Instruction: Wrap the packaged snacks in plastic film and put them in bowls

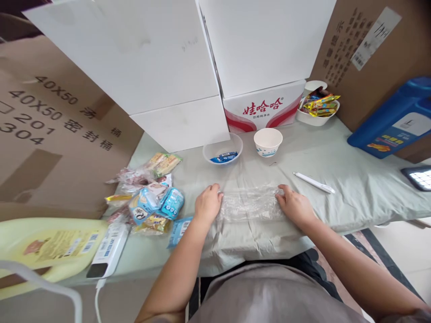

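Observation:
A crinkled clear plastic bag [249,204] lies spread flat on the cloth in front of me. My left hand [207,205] pinches its left edge between thumb and fingers. At the opposite edge my right hand [296,205] has its fingers closed on the plastic. Beyond the bag stand a translucent bowl [208,154] with blue wrapped snacks [224,157] in it and a white paper cup [268,143]. To the right lies a white pen-like cutter [314,182], apart from my right hand. A blue snack packet [178,232] is beside my left forearm.
Packaged snacks [153,197] are heaped at left, near a white power bank [109,246] and a yellow jug [50,246]. White boxes [178,121] line the back. At right are a bowl of snack sticks [318,117], a blue bottle [393,121] and a phone [417,177].

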`<act>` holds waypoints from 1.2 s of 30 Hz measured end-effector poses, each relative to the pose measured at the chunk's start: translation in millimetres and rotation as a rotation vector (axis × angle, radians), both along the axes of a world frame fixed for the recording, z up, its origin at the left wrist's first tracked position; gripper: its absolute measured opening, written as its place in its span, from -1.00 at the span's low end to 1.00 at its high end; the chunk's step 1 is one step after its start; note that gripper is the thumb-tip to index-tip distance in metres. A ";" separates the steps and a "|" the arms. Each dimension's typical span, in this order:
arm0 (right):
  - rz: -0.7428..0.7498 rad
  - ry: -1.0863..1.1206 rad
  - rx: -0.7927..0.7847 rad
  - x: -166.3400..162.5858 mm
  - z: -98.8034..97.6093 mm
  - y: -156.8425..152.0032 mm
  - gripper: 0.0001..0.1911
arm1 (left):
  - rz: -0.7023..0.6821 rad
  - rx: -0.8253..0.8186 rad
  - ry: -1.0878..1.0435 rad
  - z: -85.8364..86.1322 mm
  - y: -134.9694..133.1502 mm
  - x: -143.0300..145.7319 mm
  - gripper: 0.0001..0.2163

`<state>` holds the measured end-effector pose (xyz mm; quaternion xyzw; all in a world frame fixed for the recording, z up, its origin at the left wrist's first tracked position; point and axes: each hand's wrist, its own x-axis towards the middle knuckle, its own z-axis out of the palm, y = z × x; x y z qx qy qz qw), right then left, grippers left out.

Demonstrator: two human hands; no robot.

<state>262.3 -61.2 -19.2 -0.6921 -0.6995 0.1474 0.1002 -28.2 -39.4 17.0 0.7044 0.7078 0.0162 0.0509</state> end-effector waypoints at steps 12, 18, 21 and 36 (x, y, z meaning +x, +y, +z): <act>0.635 -0.107 0.306 -18.1 -18.9 0.5 -0.30 | -0.436 0.109 0.015 -42.3 -57.9 24.1 -0.34; 0.629 -0.060 0.303 27.3 -20.5 -13.5 -0.13 | -0.366 0.138 -0.018 -43.7 -84.2 -22.6 -0.33; 0.742 0.066 0.306 41.3 -13.4 -24.0 -0.47 | -0.486 0.191 -0.086 -37.3 -89.9 -36.1 -0.70; 0.114 0.271 0.234 21.2 -6.0 9.8 -0.72 | 0.067 -0.013 -0.021 -11.1 -23.5 -10.7 -0.80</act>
